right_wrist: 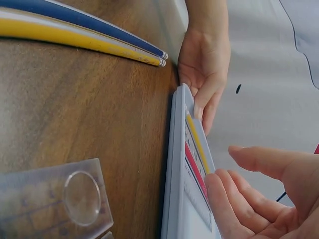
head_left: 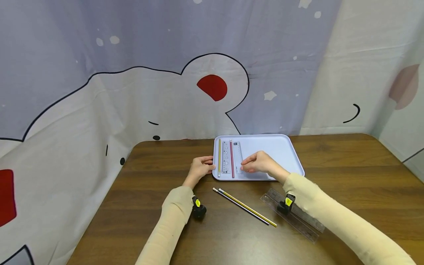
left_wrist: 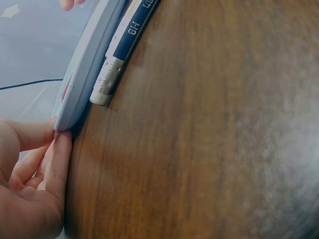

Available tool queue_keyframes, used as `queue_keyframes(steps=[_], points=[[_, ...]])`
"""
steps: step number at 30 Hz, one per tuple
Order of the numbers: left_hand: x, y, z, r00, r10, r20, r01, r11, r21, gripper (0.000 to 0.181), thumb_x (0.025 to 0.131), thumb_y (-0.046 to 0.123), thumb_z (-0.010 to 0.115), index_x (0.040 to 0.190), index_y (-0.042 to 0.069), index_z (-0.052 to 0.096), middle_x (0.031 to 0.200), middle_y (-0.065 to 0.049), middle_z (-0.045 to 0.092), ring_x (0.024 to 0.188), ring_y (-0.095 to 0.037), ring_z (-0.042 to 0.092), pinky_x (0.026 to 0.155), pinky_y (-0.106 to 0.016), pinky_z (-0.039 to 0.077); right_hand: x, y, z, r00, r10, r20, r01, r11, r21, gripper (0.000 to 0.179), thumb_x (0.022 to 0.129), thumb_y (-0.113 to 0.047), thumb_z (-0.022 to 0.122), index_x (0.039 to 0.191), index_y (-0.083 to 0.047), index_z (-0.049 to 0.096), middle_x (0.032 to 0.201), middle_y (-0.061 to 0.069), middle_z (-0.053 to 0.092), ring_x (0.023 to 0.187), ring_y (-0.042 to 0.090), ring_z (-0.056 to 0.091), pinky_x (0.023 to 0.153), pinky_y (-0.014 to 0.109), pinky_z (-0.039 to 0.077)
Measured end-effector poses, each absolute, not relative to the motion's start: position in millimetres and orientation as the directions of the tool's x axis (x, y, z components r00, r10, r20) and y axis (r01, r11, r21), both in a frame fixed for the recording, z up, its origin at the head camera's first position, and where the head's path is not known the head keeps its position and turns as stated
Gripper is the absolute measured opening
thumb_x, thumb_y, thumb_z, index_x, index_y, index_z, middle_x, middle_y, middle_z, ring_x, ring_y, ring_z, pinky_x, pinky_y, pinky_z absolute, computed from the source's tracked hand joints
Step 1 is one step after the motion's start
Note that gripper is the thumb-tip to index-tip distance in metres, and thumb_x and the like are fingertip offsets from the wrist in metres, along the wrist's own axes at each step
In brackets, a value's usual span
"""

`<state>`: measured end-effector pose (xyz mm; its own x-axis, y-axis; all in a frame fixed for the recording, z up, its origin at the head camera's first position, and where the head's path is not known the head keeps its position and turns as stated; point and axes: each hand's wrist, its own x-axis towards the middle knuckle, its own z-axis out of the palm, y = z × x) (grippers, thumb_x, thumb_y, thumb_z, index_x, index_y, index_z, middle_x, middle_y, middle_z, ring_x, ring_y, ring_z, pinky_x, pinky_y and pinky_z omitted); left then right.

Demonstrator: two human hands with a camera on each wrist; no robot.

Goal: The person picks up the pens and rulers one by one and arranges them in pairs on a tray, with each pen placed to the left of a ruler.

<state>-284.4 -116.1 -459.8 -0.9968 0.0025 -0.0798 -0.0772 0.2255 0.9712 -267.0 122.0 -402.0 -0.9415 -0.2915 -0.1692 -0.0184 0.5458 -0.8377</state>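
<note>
A white tray (head_left: 265,156) lies at the table's far side. On its left part a yellow pencil (head_left: 219,158), a clear ruler (head_left: 226,157), a red pencil (head_left: 232,159) and a second clear ruler (head_left: 237,151) lie side by side. My left hand (head_left: 200,169) grips the tray's left rim between thumb and fingers, as the left wrist view also shows. Above the second ruler's near end is my right hand (head_left: 261,162), its thumb apart from its loosely bent fingers (right_wrist: 227,199). Whether those fingertips touch the ruler I cannot tell.
In front of the tray, a dark blue pencil (head_left: 243,208) and another yellow pencil (head_left: 251,210) lie together on the wooden table (head_left: 149,221). Clear rulers (head_left: 301,224) lie partly under my right forearm. A patterned curtain (head_left: 132,99) hangs behind the table.
</note>
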Motion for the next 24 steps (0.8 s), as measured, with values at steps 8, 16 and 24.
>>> queue_keyframes(steps=[8, 16, 24], points=[[-282, -115, -456, -0.996, -0.007, -0.091, -0.090, 0.234, 0.968, 0.042, 0.083, -0.006, 0.066, 0.125, -0.003, 0.060, 0.115, -0.023, 0.065, 0.084, -0.013, 0.062, 0.078, -0.032, 0.060, -262, 123, -406, -0.938, -0.312, -0.150, -0.036, 0.519, -0.854, 0.033, 0.078, -0.013, 0.077, 0.103, 0.007, 0.071, 0.097, 0.015, 0.074, 0.072, 0.005, 0.064, 0.072, 0.026, 0.059], [-280, -115, -455, -0.996, -0.009, -0.090, -0.090, 0.237, 0.967, 0.042, 0.084, -0.005, 0.066, 0.126, -0.003, 0.060, 0.115, -0.022, 0.065, 0.085, -0.013, 0.062, 0.079, -0.032, 0.060, -256, 124, -410, -0.929, -0.337, -0.152, -0.047, 0.515, -0.856, 0.033, 0.076, -0.012, 0.078, 0.102, 0.007, 0.071, 0.090, 0.013, 0.075, 0.067, 0.003, 0.062, 0.067, 0.021, 0.058], [-280, -116, -455, -0.996, -0.002, -0.084, -0.082, 0.229, 0.970, 0.042, 0.084, -0.006, 0.065, 0.125, -0.004, 0.060, 0.114, -0.023, 0.064, 0.085, -0.013, 0.061, 0.079, -0.033, 0.060, -250, 124, -413, -0.911, -0.366, -0.191, 0.000, 0.463, -0.886, 0.034, 0.078, -0.013, 0.076, 0.103, 0.010, 0.069, 0.078, 0.003, 0.074, 0.066, 0.005, 0.064, 0.068, 0.025, 0.059]])
